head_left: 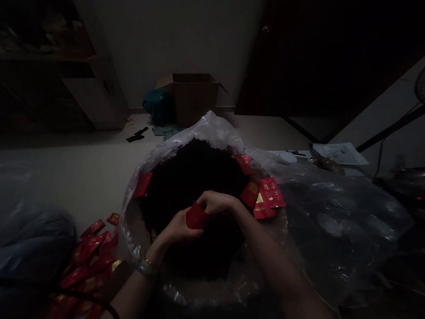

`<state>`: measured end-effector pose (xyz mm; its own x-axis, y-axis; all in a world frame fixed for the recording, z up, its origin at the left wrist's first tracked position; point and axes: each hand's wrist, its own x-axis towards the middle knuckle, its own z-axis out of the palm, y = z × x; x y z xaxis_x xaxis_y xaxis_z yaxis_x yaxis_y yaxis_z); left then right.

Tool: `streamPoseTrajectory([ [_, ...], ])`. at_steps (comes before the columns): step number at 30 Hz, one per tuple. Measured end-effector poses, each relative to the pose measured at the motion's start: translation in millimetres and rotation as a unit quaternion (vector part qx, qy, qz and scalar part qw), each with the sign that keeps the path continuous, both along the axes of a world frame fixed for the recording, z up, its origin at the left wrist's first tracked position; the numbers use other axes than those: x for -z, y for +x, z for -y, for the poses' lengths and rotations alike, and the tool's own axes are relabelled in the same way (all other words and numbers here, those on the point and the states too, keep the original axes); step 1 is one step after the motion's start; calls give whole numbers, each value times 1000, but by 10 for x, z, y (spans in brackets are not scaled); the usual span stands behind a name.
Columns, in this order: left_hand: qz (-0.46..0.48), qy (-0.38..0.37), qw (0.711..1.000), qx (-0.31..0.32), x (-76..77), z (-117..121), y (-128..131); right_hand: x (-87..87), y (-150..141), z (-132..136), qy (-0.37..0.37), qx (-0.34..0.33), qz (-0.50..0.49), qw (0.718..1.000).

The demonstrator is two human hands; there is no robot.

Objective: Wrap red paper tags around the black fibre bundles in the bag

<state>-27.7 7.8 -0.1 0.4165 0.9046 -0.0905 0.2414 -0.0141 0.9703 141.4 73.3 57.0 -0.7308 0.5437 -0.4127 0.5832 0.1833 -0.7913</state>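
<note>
"How are the fingers set?"

"The left hand (179, 229) is wrapped around a red packet (196, 218), its thumb across the lower part. The right hand (218, 201) curls down at the packet's top, fingers narrowly bunched; whether they pinch the edge or dip inside, I can't tell."

"Where is that packet?"

"Above the dark loose material (196, 170) in a round container lined with clear plastic (129, 216)."

"And the arms?"

"Both stretch forward and converge over the middle. The right wrist bends inward; the left wears a bracelet (142, 266)."

"Any more packets?"

"Flat red ones (271, 192) lie along the right side, another (143, 185) at the left, and a heap (90, 255) beside the container."
</note>
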Motion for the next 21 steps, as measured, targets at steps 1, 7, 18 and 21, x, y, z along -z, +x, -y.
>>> streamPoseTrajectory([
  [1,0,5,1000,-9,-2,-7,4,-15,19,-11,0,18,-13,1000],
  [7,-14,34,998,-46,-9,-1,22,-103,9,-28,46,47,-18,998],
  [18,-19,50,994,-90,48,-4,28,-293,-67,105,253,124,-23,959],
  [21,-7,42,990,-133,42,-9,28,-275,-69,36,266,225,-82,934],
])
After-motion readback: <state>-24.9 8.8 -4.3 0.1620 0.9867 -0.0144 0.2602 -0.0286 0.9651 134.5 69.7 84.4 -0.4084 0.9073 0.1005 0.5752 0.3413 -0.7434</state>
